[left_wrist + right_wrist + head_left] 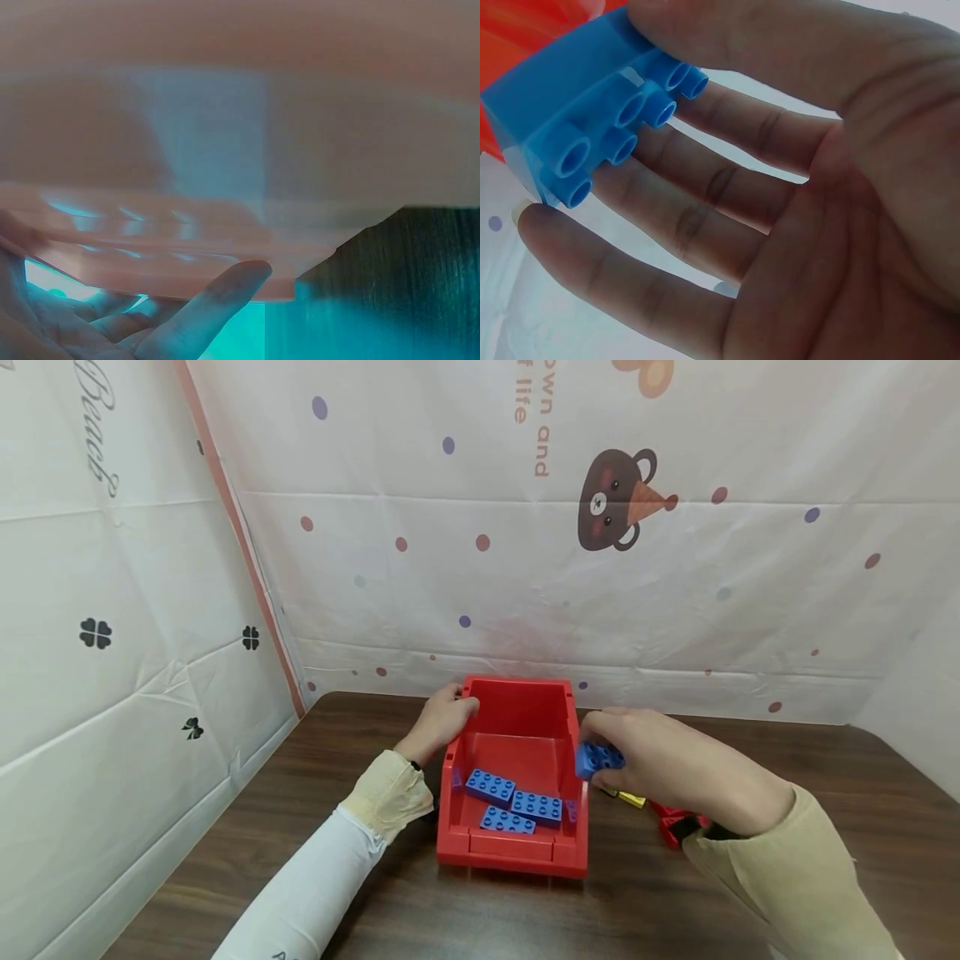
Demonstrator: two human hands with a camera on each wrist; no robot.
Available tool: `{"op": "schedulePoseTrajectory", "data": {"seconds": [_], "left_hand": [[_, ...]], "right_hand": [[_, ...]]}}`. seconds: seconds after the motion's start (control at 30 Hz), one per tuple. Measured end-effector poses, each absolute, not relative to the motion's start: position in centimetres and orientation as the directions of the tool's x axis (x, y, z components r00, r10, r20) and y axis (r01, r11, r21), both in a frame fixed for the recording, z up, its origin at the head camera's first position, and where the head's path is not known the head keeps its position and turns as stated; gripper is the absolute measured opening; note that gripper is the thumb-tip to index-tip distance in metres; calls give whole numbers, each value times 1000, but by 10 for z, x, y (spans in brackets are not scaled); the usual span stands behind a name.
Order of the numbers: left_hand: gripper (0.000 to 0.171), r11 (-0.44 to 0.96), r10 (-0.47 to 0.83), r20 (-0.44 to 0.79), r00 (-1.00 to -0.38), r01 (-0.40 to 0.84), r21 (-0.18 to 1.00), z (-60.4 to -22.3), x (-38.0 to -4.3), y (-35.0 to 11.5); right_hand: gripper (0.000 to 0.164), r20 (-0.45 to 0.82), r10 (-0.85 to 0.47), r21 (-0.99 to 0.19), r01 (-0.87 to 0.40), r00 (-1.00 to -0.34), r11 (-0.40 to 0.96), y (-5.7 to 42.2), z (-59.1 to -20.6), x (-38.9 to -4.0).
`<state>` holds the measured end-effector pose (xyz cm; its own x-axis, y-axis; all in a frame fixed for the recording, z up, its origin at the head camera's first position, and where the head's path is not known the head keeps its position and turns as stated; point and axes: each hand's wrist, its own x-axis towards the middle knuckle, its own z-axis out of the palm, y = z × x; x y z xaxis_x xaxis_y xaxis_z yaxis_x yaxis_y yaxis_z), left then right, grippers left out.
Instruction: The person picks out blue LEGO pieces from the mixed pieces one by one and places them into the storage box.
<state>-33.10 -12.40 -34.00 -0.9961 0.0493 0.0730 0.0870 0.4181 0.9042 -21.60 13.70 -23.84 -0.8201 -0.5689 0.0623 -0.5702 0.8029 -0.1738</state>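
A red open-front plastic bin (pixel 517 710) stands on the table with several blue building bricks (pixel 536 807) lying on its floor near the front. My left hand (pixel 442 718) grips the bin's left wall near the back, thumb over the rim; in the left wrist view the thumb (pixel 217 300) lies against the bin's side. Beside the bin's right wall, my right hand (pixel 645 752) pinches another blue brick (pixel 577 82) between thumb and fingers. Its round studs face the palm in the right wrist view.
Right of the bin, partly under the right hand, lie a yellow brick (pixel 632 799) and red bricks (pixel 670 828). The brown wooden table (pixel 637 902) reaches back to a patterned white sheet (pixel 510 585), with another sheet along the left side.
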Motion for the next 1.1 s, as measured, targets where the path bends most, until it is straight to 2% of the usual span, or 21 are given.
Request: {"op": "schedulePoseTrajectory", "data": {"seconds": [0.33,0.6,0.87,1.1], "left_hand": [[31,409,41,60,-997,71,910,-339,-329,-124],[31,418,35,76,-996,84,904,-339,-329,-122],[31,421,23,78,-997,80,903,-339,-330,-121],[30,419,22,75,-997,77,904,-339,-329,-122]], "right_hand": [[42,96,-595,-196,-601,-798,775,129,-232,-223],[43,60,-560,-292,-551,-826,782,120,-224,-229],[42,126,-560,-296,-570,-819,767,115,-220,-240],[43,110,-538,-363,-537,-836,761,112,-218,-247]]}}
